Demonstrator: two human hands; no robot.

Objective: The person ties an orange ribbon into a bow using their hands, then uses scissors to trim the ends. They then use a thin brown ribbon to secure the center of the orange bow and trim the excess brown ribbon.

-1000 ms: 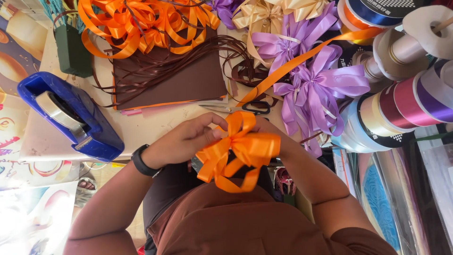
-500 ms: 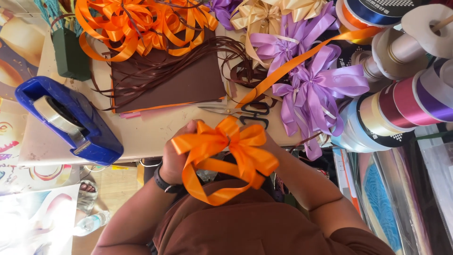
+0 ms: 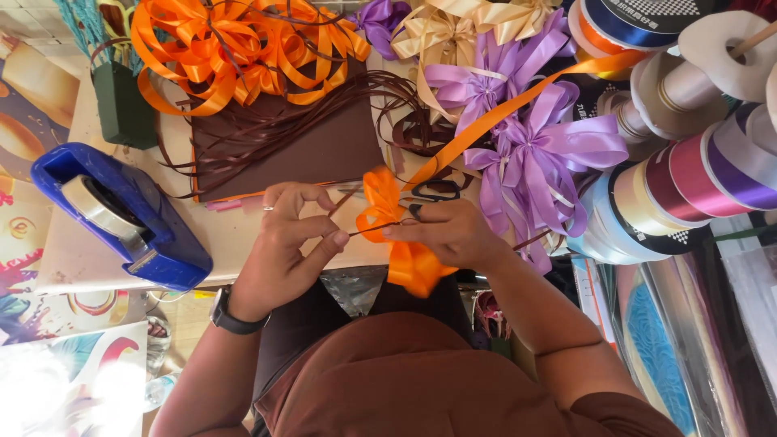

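Cluttered with ribbon, our worktable [image 3: 243, 243] carries on; at its near edge the orange bow [image 3: 401, 235], earlier spread wide, is now gathered; our left hand [image 3: 283, 251] and right hand [image 3: 449, 235] pinch a thin brown strand [image 3: 374, 229] across its middle.

Table: a pale work table [image 3: 81, 259], crowded, with a brown sheet [image 3: 307, 150] lying on its middle.
Left side: colourful printed sheets [image 3: 48, 356] below the table edge, one part very bright from glare.
Right side: shiny wrapping film [image 3: 672, 324] in blue and silver.
Light: bright, even.
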